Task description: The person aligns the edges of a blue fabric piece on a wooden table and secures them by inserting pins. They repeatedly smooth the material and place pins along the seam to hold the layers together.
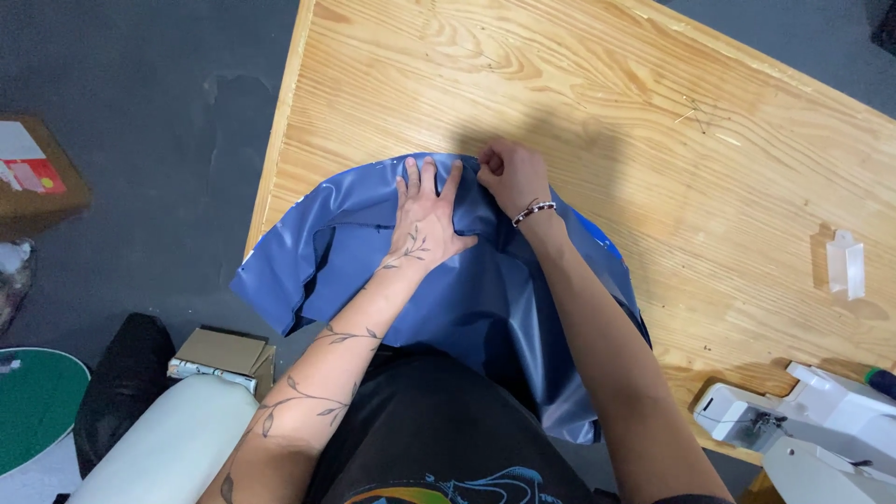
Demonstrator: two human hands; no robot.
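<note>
A piece of shiny blue fabric (485,299) lies on the near edge of a wooden table (579,84) and hangs off toward my lap. My left hand (427,217) presses flat on the fabric with its fingers spread. My right hand (511,177) sits just to its right at the cloth's far edge, fingers curled and pinching the fabric there. A beaded bracelet is on the right wrist.
A white sewing machine (803,425) stands at the table's near right corner, with a small clear plastic piece (846,264) beyond it. On the dark floor at the left are a cardboard box (33,177), a folded carton (224,355) and a white chair arm (173,443).
</note>
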